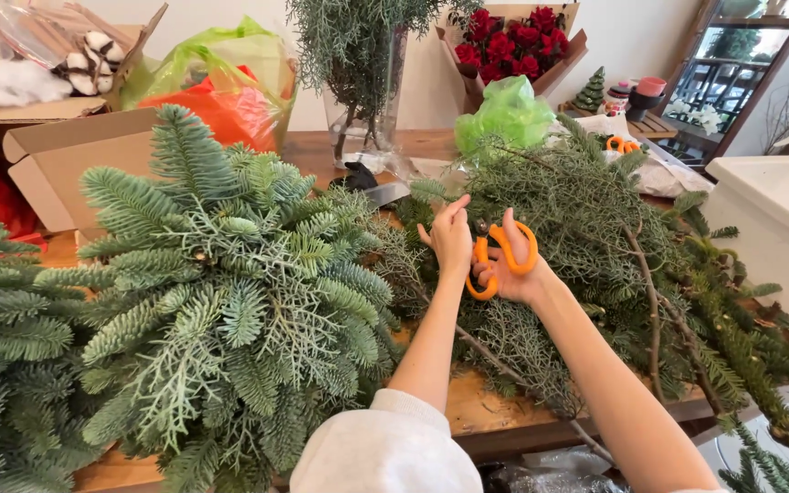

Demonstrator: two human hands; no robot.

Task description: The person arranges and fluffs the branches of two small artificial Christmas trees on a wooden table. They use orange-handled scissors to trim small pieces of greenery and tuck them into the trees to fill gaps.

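At nine o'clock a fir wreath (230, 301) lies untouched. At centre, a sprig (445, 208) is pinched by the left hand (450, 239); orange-handled snips (497, 258) are gripped closed-fisted by the right hand (515, 270). Fingertips (461, 203) could be nicked, being just beside the blades.

Your wooden worktop (495, 415) is packed: a big fir arrangement (230, 301) on the left, a heap of cut evergreen branches (586, 228) on the right, an open cardboard box (57, 160) at back left, a glass vase (367, 119) of greenery at back centre, and a green plastic bag (504, 114) beside a rose bouquet (515, 41).
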